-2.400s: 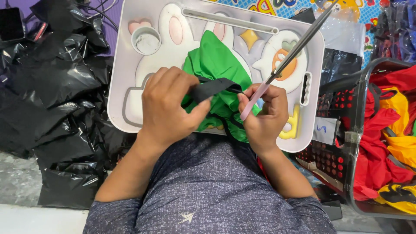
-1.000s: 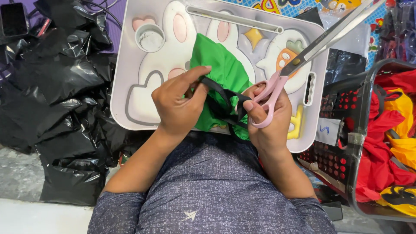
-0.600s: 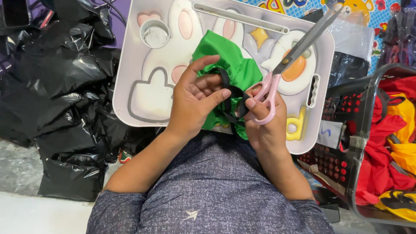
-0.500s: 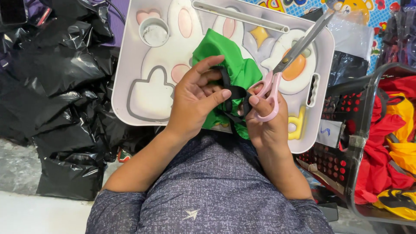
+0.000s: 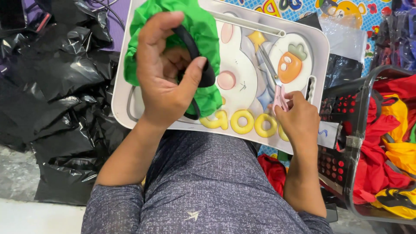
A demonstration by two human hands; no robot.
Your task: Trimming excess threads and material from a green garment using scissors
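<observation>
Nearest, the person's lap in grey speckled fabric [image 5: 203,190] fills the bottom of the view, with a scrap of red cloth [image 5: 274,171] showing just right of it. Resting on the lap is a white plastic lap tray with a moulded rabbit and carrot design [image 5: 242,82]. At the tray's near right, the right hand [image 5: 299,119] is closed around the pink handles of a pair of scissors [image 5: 274,80], whose blades lie flat on the tray and point far-left. Farther and to the left, the left hand [image 5: 167,73] is raised over the tray, fingers and thumb pinched on a black elastic band [image 5: 203,65] sewn to a ruffled green fabric piece [image 5: 206,32], which bunches around the hand. Crumpled black plastic bags [image 5: 52,95] lie left; a basket of red and yellow cloth [image 5: 390,138] stands right.
</observation>
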